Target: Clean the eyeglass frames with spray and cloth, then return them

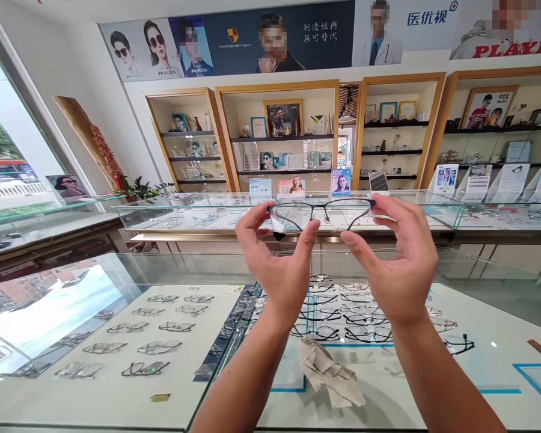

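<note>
A pair of dark thin-framed eyeglasses (321, 208) is held up in front of me, above the display counter. My left hand (282, 255) grips its left end, fingers at the frame corner and thumb near the lower rim. On the other side, my right hand (399, 255) pinches the right corner by the hinge, its thumb under the lens. Both lenses are clear, and the temples point partly down behind the rims. Below my hands a crumpled beige cloth (329, 373) lies on the glass top.
Under the glass counter sit rows of eyeglasses (322, 316), with further pairs (160, 347) to the left. A second glass display case (184, 210) crosses behind. Standing ad cards (478, 180) line its top. Wooden wall shelves (277, 135) hold framed pictures. A window is at far left.
</note>
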A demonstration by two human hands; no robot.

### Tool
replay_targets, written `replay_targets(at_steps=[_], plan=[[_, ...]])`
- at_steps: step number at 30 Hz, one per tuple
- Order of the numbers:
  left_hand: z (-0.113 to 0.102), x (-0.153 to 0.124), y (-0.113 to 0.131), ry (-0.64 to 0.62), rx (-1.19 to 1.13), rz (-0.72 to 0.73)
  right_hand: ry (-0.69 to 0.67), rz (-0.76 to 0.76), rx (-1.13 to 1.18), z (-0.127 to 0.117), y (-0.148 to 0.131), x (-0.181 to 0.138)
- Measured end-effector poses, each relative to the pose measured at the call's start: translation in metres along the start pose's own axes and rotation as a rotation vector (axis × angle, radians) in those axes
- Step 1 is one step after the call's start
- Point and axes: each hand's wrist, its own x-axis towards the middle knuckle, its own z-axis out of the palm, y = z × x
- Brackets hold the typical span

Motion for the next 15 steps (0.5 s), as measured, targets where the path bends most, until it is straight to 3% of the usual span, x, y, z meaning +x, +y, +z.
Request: replay_targets(at_steps=[15], plan=[[-0.011, 0.016, -0.001, -0.182, 0.008, 0.010, 0.036, 0.125, -0.045, -0.001, 0.010, 0.003]])
